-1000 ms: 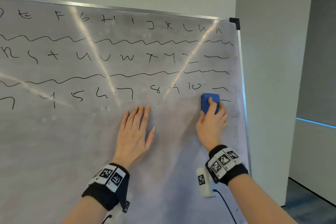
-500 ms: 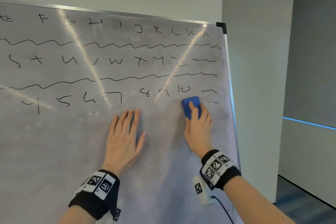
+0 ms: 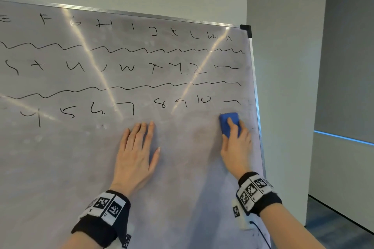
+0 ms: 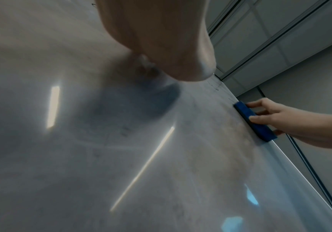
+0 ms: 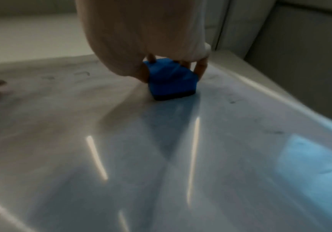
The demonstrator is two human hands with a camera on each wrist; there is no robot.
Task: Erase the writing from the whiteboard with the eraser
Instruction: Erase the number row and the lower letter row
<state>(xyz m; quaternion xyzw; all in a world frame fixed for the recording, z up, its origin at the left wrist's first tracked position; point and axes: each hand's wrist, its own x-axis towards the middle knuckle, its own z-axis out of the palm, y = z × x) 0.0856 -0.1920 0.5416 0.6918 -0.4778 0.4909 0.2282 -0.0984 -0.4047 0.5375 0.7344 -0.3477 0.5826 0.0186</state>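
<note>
Gripping the blue eraser in my right hand, I press it flat on the whiteboard near its right edge, just under the bottom row of writing. Flat and open, my left hand braces the board. Erasing has barely started, I judge; next comes a sweep upward across the numbers.

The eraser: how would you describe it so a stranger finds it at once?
Look at the whiteboard, near its right edge, just under the bottom row of numbers. The eraser is there, flat against the board, held by the right hand. It is the only blue thing on the board.
</note>
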